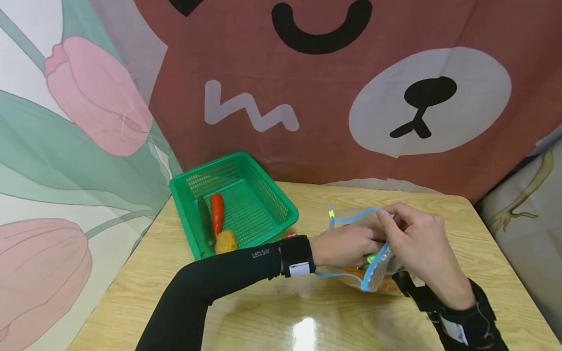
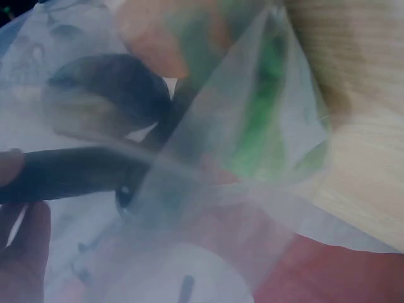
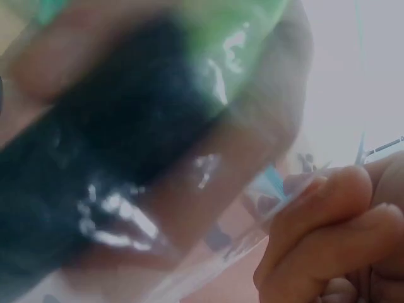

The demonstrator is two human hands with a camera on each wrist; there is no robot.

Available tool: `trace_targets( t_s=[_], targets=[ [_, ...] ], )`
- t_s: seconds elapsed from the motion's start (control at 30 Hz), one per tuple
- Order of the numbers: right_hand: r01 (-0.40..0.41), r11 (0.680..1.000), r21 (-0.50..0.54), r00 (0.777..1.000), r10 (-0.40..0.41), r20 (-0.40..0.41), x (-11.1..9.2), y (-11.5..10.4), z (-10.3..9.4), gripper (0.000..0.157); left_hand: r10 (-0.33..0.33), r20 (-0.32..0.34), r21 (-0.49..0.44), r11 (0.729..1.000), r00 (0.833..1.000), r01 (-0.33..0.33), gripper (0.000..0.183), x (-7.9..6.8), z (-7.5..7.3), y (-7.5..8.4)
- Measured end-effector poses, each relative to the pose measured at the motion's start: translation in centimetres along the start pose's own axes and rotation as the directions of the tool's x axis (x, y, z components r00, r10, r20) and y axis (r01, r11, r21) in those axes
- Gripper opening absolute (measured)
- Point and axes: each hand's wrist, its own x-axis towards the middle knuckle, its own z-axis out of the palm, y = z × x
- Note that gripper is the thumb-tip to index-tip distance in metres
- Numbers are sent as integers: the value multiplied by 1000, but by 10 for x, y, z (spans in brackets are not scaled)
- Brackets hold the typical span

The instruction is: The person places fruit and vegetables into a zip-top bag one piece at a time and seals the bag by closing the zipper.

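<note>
Near: pale wood-grain table [image 1: 246,312]; L arm in black sleeve [image 1: 237,265] crosses fr. near left, elbow end cut off by frame. R wrist in black strap [image 1: 461,317], near right.

Mid, right of centre: clear plastic zip bag [image 1: 381,277] w/ blue seal, mouth open. Left hand [image 1: 347,243] inside mouth, fingertips hidden in head view; L wrist cam shows thumb + fingers round dark, long, smooth veg [image 2: 69,172] in bag, kind unclear. Right hand [image 1: 423,246] pinches blue seal, far right side of mouth. Also in bag: orange item [image 1: 352,271] and lt. green item [image 1: 371,258], mostly covered; R wrist view blurred by plastic.

Farther, left: green perforated plastic basket [image 1: 248,209] w/ dk green cucumber [image 1: 205,219], red-orange tapered veg [image 1: 217,213], yellowish lump [image 1: 226,241], near end covered.

Far: brown cloth backdrop [image 1: 325,146], bear print cut off at top.
</note>
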Motion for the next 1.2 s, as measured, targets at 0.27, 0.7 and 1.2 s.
trace_targets(
  t_s=[0.27, 0.7, 1.2],
  targets=[
    [67, 998, -6, 996, -67, -54, 0, 0, 3, 10, -113, 167, -66, 990, 979, 126, 18, 16, 9, 0],
    [24, 1000, -12, 999, -25, -32, 0, -1, 2, 14, -136, 274, -75, 984, 952, 162, 56, -9, -21, 9],
    [15, 1000, -3, 999, -15, -32, -1, -2, 4, 12, -437, 144, -224, 860, 888, 459, 25, -106, -111, -31]
  ],
)
